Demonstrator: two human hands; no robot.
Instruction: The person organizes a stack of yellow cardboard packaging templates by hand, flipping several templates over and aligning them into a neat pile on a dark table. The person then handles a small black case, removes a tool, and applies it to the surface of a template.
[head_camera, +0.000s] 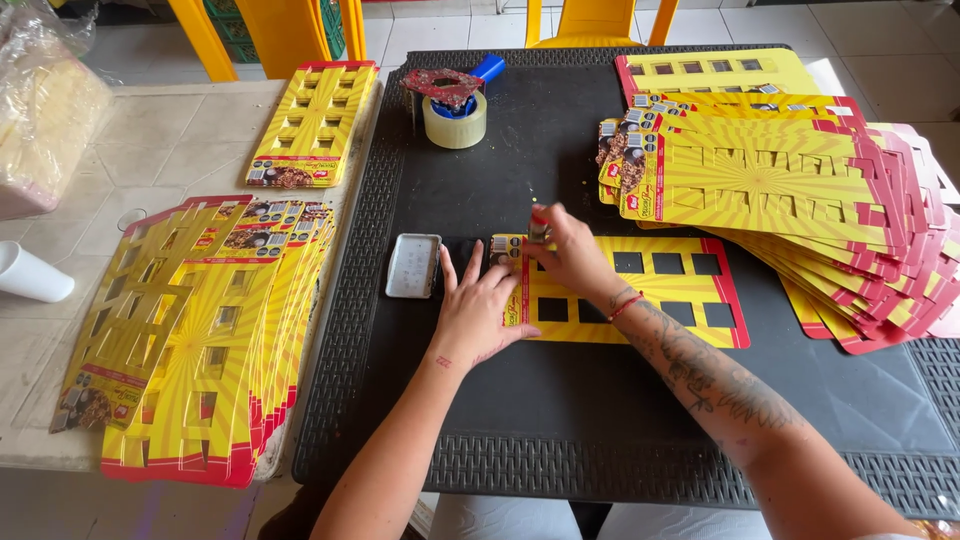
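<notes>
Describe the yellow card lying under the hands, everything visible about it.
The card is a flat sheet of what looks like printed cardboard, yellow with a sunburst pattern and red edges, punched with two rows of square holes that show the black mat beneath. It lies flat, long side across the mat. The left hand presses its left end; the right hand holds a small stamp-like tool upright on that end's printed panel.

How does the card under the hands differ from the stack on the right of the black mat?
The card lies alone and flat on the black mat; the right stack is many cards fanned out and overlapping. The left hand presses the card and the right hand holds a small stamp on its end; the stack is untouched. Both are yellow with red edges and square cut-outs.
</notes>
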